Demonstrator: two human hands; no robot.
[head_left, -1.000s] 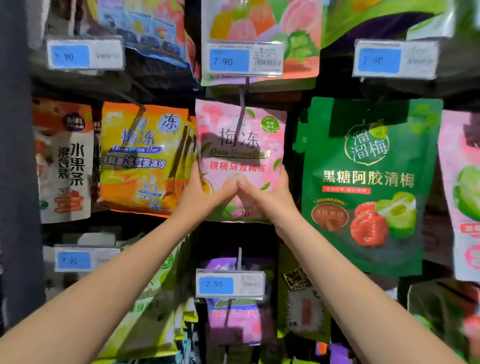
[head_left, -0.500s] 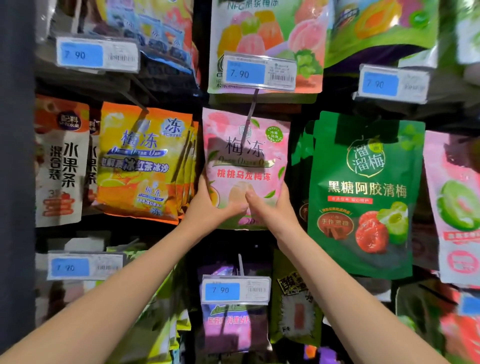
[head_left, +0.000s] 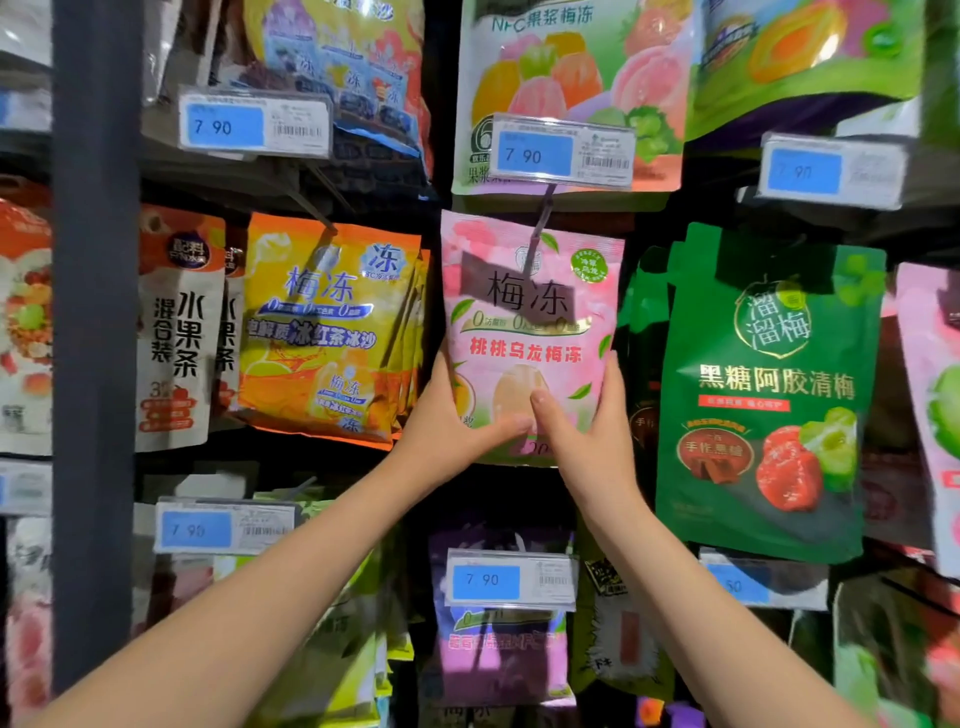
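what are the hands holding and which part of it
Both hands hold the pink plum-jelly pouch by its lower half: the left hand grips the lower left edge, the right hand the lower right edge, thumbs pressed on the front.

Fixture: dark rack (head_left: 343, 467) of pegs (head_left: 311, 200), rows of hanging snack pouches (head_left: 769, 395) | Left: dark upright post (head_left: 96, 364) | Labels: blue-and-white price tags (head_left: 254, 124) on peg ends, most reading 7.90 | Light: dim recesses, sheen on foil.

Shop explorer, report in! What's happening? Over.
Left hand and right hand grip pink bag low down. Orange bag and green bag crowd its sides.
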